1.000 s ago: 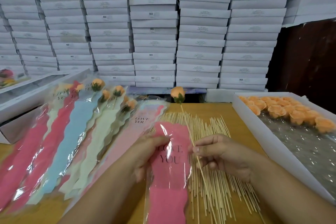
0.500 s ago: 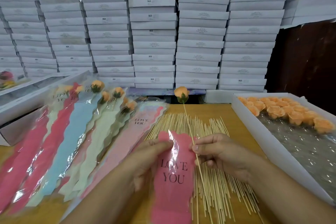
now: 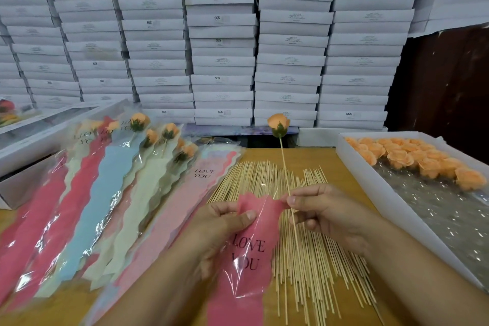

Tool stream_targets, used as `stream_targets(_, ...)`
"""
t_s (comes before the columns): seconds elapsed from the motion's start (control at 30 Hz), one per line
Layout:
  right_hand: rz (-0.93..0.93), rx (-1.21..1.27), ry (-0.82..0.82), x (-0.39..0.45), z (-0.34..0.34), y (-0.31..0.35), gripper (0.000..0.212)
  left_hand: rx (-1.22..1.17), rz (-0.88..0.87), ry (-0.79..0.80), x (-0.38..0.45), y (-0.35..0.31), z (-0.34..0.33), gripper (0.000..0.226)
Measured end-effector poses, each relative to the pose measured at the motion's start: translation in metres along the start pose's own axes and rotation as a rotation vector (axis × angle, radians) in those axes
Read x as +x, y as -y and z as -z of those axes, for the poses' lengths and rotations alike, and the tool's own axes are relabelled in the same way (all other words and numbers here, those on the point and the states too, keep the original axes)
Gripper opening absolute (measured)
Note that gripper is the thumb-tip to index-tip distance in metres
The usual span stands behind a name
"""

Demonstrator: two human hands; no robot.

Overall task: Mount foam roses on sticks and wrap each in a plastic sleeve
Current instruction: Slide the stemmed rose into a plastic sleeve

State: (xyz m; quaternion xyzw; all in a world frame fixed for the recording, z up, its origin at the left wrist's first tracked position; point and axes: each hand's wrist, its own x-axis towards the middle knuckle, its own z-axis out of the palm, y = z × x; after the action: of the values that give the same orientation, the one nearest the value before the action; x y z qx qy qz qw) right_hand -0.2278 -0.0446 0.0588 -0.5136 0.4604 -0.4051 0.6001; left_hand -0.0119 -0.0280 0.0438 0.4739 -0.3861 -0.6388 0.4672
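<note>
**Desk:** Hands first — what does each hold?

**Photographer:** Left hand (image 3: 225,222) pinches the upper edge of a pink sleeve (image 3: 247,254) printed "LOVE YOU", thumb on top. Right hand (image 3: 321,213) pinches a stick (image 3: 287,182) between thumb and forefinger, and the same fingers touch the sleeve's top right corner. An orange rose (image 3: 278,124) sits on the stick's upper end, raised well above the table (image 3: 304,156).

**Desk:** Where is the sleeve?

**Photographer:** Between the two hands, over the near edge of the loose sticks (image 3: 304,259), its tail running toward the camera.

**Desk:** Is the rose inside it?

**Photographer:** No. The stick runs just beside the sleeve's right edge, outside it. Whether the mouth is open yet, I cannot tell.

**Desk:** The step, as you read it?

**Photographer:** Sleeving, I judge. To do it well, the two layers at the mouth need parting first; then the bare end of the stick feeds in straight so it doesn't snag or pierce the film. The grip belongs on the stick, not the soft bloom.

**Desk:** Surroundings?

**Photographer:** Wrapped roses (image 3: 148,137) fanned at left, a tray (image 3: 370,193) of loose blooms (image 3: 412,156) at right, white boxes (image 3: 222,34) stacked behind.
</note>
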Motion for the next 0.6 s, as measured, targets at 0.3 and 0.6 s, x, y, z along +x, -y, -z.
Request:
stream_targets(0.3, 0.050, -0.001, -0.155, 0.001, 0.007, 0.013, 0.011, 0.003, 0.006, 0.026, -0.003, 0.001, 0.002, 0.049)
stream_targets(0.6, 0.277, 0.039, -0.435, 0.013, 0.021, 0.089, 0.003, 0.039, 0.023, 0.095, -0.004, 0.005, 0.003, 0.037)
